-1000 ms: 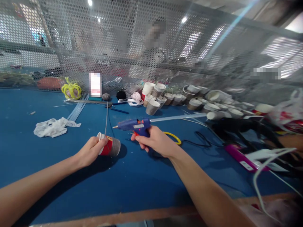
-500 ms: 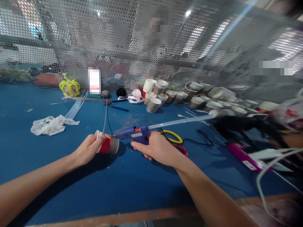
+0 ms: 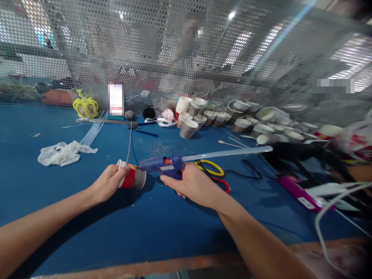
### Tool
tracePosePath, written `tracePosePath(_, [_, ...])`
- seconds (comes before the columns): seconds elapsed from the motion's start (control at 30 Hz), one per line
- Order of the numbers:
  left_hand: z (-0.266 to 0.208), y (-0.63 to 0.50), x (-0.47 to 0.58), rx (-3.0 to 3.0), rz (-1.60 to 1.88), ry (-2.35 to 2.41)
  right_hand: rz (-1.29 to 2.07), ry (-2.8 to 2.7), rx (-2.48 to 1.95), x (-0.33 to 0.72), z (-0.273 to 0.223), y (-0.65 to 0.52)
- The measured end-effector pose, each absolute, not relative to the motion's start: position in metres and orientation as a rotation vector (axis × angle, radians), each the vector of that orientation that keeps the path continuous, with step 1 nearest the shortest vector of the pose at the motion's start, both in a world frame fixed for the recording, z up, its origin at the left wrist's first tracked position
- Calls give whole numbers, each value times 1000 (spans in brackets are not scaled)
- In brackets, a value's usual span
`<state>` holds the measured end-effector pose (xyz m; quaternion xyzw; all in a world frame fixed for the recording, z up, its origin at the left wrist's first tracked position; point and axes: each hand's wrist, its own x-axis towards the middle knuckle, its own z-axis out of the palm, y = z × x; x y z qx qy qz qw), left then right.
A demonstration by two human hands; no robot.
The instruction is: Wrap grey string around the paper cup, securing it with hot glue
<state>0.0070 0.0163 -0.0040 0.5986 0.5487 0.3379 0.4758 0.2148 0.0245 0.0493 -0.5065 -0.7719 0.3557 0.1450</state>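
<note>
My left hand (image 3: 108, 181) is closed on a red and white paper cup (image 3: 125, 181) tipped on its side, its mouth to the left. Grey cord (image 3: 139, 179) is wound around the cup's base end. From the cup, a strand (image 3: 130, 143) runs back to a small ball of grey yarn (image 3: 129, 114). My right hand (image 3: 193, 184) is wrapped round a blue hot glue gun (image 3: 164, 164), whose nozzle points left and meets the cup near my left fingertips. A long clear glue stick (image 3: 229, 153) juts out of the gun's rear.
Several cord-wrapped cups (image 3: 188, 128) stand along a perforated metal screen (image 3: 145, 50). Yellow-and-red-handled scissors (image 3: 213, 167) lie behind my right hand. At left are white crumpled fabric (image 3: 59, 154) and clear glue sticks (image 3: 93, 131). A purple tool (image 3: 299, 193) with cables lies at right.
The glue stick's free end has swung slightly down and to the right as the gun tilts a little. The left hand and cup have barely moved.
</note>
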Motion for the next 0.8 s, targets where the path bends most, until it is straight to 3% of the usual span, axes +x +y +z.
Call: tracePosePath(0.8, [-2, 16, 7, 1399, 823, 1357, 821, -2330, -1399, 212, 53, 20])
